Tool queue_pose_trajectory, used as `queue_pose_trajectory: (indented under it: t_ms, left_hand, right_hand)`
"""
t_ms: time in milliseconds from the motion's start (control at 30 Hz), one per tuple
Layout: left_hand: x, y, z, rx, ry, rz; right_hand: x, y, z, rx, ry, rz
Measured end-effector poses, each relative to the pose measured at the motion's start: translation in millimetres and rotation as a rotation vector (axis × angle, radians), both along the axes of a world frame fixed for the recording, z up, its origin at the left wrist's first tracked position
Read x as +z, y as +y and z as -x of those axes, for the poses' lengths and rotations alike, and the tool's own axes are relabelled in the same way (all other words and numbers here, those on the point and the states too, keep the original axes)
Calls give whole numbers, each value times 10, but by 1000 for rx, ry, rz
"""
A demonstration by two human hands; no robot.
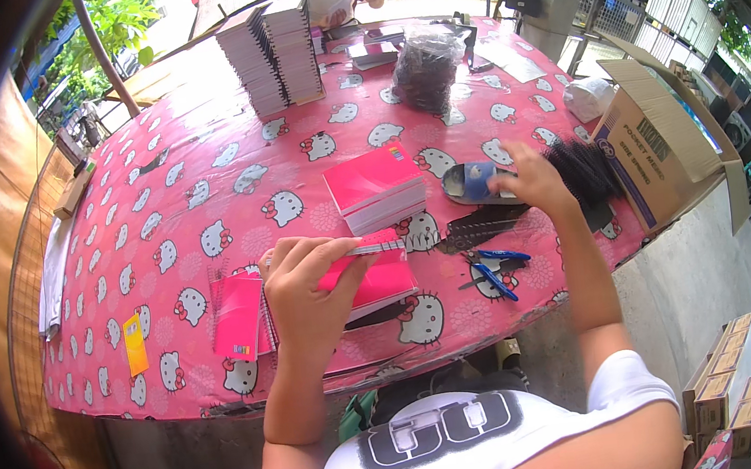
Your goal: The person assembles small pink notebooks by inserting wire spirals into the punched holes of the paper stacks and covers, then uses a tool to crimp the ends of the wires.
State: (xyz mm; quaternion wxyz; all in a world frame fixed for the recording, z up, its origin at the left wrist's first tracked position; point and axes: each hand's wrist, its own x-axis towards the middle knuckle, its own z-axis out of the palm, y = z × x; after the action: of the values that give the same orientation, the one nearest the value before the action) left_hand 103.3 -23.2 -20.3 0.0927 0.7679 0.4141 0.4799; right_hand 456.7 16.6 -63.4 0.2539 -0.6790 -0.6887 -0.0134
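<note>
The left hand (307, 283) is curled round a pink-covered notebook (375, 276), fingers pinched along its top edge where a pale spiral binding runs out to the right. The notebook lies near the front of the counter (201, 143), on its pink cloth printed with white cat faces, and its glossy cover is plain pink. Just left of it sits a loose heap of pink covers (239, 315) with wire showing at one edge. Behind it, touching or nearly so, is a neat stack of pink notebooks (377, 188).

The right hand (530, 180) reaches out to the right with fingers spread, its tips at a bundle of black binding coils (584, 171); whether it grips any coil cannot be told. Under the wrist lies a grey-blue slipper (471, 183), and one black coil (480, 228) lies flat between the slipper and blue-handled scissors (494, 272).

The counter's right edge falls close beside the coils, where an open cardboard box (659, 141) stands. The front edge runs just below the notebook. Most open cloth lies to the left and in the middle; the far end holds two tall stacks of spiral notebooks (274, 53) and a clear bag of dark coils (424, 69).
</note>
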Motion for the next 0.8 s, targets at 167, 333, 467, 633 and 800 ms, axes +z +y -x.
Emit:
queue_pose_trajectory:
  t_ms: [167, 333, 467, 633, 800]
  left_hand:
    - [-18, 45, -62, 7, 50, -56]
    - [-86, 127, -59, -61, 83, -50]
    - [-28, 129, -201, -100, 18, -26]
    - [-14, 130, -174, -107, 5, 45]
    - [-22, 196, -75, -80, -3, -15]
  right_hand:
    - [-673, 154, -426, -233, -205, 322]
    - [-29, 89, 273, 255, 749, -190]
    - [-148, 163, 323, 770, 784, 0]
    - [259, 15, 558, 701, 1004, 215]
    - [414, 46, 781, 611, 916, 161]
